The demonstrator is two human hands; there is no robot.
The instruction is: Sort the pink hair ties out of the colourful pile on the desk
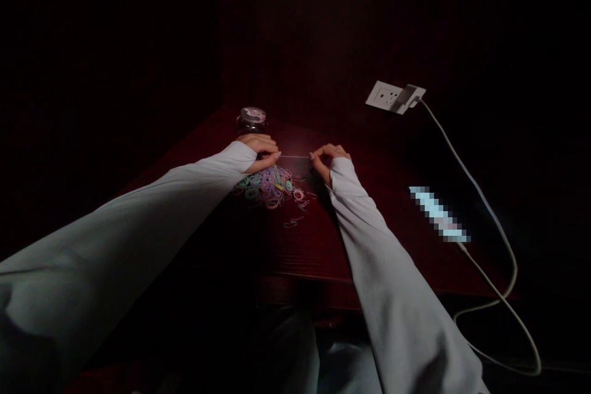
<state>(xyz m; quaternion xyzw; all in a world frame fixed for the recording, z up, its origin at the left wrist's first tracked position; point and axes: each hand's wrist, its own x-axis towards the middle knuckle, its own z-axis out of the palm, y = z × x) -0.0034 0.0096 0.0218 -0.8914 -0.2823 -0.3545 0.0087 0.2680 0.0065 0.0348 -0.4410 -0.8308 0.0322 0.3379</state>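
Between my two hands a thin see-through plastic piece (295, 163) is stretched, with a pale straight top edge; whether it is a bag or a sheet I cannot tell. My left hand (262, 151) pinches its left end, fingers closed. At the right end my right hand (327, 159) also grips it between thumb and fingers. Just below lies a heap of small pastel hair ties (268, 188), partly behind the left wrist. A few loose thin loops (292, 221) lie nearer to me. Behind my left hand stands a jar with a patterned lid (253, 116).
The dark red wooden table (305, 258) meets walls at the back. A phone with a blurred, lit screen (438, 214) lies to the right. Its white cable (489, 209) loops over the table's right side to a charger (410, 96) in a wall socket (385, 96). The surroundings are very dark.
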